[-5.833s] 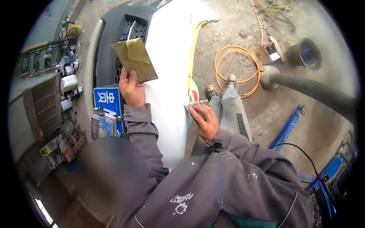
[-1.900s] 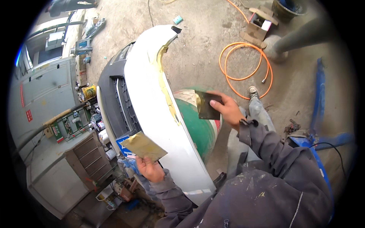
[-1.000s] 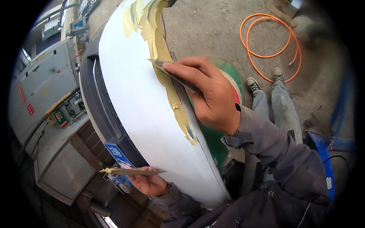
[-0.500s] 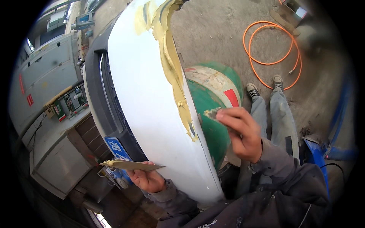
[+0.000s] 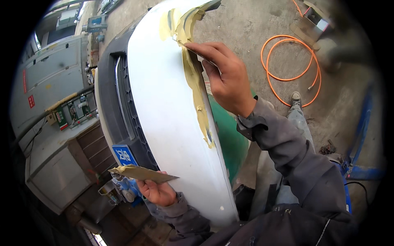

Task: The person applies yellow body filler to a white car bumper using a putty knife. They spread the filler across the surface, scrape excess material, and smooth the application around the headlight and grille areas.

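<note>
A white car bumper with a dark grille runs across the middle of the view. Yellowish body filler coats its right edge in an uneven strip, wider and patchier at the far end. My right hand reaches over this strip, fingers pinched on a small putty spreader; only a thin edge of the spreader shows, against the filler near the far end. Lower left, my left hand grips a flat mixing board from below. Yellow filler sits on the board's left end and along its upper edge.
A green drum stands right of the bumper, partly covered by my arm. An orange hose lies coiled on the concrete floor. At left are a grey cabinet and a workbench. Blue metal framing stands at the right.
My right hand has moved away from me with the spreader, from beside the strip's near end onto the filler at the far end. The left hand and board have barely moved.
</note>
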A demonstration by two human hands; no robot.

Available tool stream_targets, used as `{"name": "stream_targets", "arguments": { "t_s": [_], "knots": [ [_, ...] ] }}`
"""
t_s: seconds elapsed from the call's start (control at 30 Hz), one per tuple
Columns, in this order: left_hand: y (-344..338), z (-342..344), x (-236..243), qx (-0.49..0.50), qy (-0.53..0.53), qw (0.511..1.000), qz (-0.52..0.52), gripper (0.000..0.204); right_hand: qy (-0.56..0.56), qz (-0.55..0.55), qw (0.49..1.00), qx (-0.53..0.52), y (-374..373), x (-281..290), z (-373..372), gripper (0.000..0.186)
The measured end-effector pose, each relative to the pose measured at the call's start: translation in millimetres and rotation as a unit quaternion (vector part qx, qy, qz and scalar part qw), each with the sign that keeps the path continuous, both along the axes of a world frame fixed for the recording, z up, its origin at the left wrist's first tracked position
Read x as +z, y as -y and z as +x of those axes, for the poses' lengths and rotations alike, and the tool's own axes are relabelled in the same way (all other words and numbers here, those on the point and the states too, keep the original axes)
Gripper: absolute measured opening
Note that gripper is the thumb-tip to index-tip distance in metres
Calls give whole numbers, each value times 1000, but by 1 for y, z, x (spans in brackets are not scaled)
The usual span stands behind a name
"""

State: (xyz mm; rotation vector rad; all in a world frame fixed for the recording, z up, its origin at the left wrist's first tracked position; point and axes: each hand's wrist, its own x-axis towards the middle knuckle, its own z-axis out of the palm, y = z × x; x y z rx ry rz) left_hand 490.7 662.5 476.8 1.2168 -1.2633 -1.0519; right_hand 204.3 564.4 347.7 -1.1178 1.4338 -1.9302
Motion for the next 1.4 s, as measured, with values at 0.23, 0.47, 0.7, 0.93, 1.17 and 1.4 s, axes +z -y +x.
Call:
{"name": "stream_targets", "arguments": {
  "t_s": [0.23,0.47,0.7,0.93,1.17,1.4],
  "knots": [
    [1,-4,1,-13,5,1000,-1,39,-37,22,998,55,-86,5,32,46],
    [0,-2,-1,31,20,999,1,43,62,68,991,96,-131,18,22,53],
    [1,-5,0,11,7,1000,0,41,3,53,997,51,-115,31,52,56],
    [0,-3,1,-1,38,999,-5,39,-6,118,977,175,-200,12,64,49],
    [1,-4,0,-20,52,998,-29,41,64,98,986,115,-176,17,47,54],
    [8,-3,-4,-51,-10,998,-47,39,14,86,985,150,-245,17,94,52]
  ]
}}
